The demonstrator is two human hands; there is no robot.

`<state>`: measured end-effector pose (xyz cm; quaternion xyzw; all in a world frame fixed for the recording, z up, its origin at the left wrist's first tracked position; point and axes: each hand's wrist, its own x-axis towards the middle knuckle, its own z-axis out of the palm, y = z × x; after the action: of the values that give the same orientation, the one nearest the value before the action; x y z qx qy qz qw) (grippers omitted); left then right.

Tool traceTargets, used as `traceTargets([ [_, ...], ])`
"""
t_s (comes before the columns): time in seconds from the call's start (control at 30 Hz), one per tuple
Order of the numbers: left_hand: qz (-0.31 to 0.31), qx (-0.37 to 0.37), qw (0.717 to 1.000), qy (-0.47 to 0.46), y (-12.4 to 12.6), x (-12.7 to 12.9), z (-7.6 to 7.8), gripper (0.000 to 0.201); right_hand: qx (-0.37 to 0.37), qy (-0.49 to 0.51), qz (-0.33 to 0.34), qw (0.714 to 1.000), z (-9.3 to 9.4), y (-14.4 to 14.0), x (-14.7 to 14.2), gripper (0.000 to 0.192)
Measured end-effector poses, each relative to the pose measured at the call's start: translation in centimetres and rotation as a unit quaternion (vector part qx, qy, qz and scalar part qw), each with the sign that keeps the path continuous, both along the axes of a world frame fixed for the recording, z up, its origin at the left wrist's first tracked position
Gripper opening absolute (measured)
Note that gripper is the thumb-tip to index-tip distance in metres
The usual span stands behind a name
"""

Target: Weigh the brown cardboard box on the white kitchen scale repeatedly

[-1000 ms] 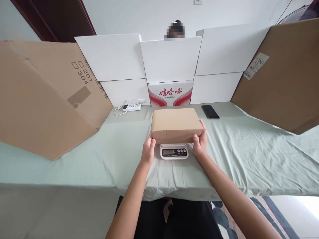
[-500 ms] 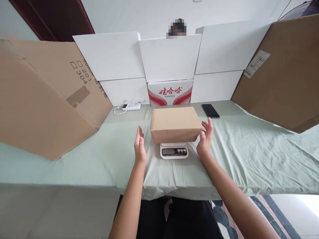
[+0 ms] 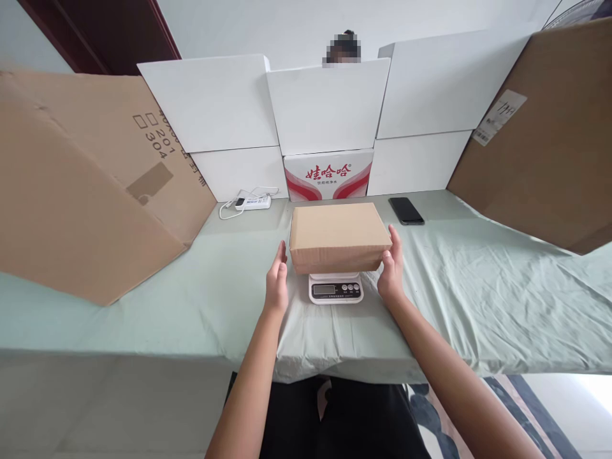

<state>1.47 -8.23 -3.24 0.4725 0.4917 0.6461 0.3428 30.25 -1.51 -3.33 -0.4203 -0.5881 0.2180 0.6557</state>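
Observation:
A closed brown cardboard box (image 3: 340,239) rests on a white kitchen scale (image 3: 336,291), covering its platform. The scale's small display and round buttons show below the box. Just left of the box is my left hand (image 3: 276,280), upright with fingers stretched out and a narrow gap to the cardboard. At the opposite end, my right hand (image 3: 392,271) has its fingers extended along the box's right side, at or touching the corner. Neither hand is closed around anything.
A black phone (image 3: 406,211) lies behind my right hand. A white power strip with its cable (image 3: 253,203) is at the back left. White boxes (image 3: 329,111) form a wall behind, with large cardboard sheets (image 3: 81,191) at both sides. A person's head shows beyond.
My left hand has moved right, closer to the box. My right hand has closed in on the box's right side. The box stays on the scale.

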Motion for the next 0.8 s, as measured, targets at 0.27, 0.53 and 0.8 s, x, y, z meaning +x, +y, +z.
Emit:
traceTargets([
  [0.27, -0.046, 0.018, 0.999, 0.002, -0.1, 0.7, 0.6, 0.086, 0.025, -0.019, -0.002, 1.000, 0.2, -0.3, -0.1, 0.078],
  [0.53, -0.050, 0.010, 0.999, 0.018, -0.3, 1.3, 0.9, 0.086, 0.012, -0.026, 0.022, 0.999, 0.7, -0.9, -0.6, 0.080],
  [0.8, -0.072, 0.052, 0.996, 0.027, 0.1, 1.5, 3.7, 0.079, 0.012, -0.021, 0.034, 0.999, 3.5, -0.8, -0.5, 0.085],
])
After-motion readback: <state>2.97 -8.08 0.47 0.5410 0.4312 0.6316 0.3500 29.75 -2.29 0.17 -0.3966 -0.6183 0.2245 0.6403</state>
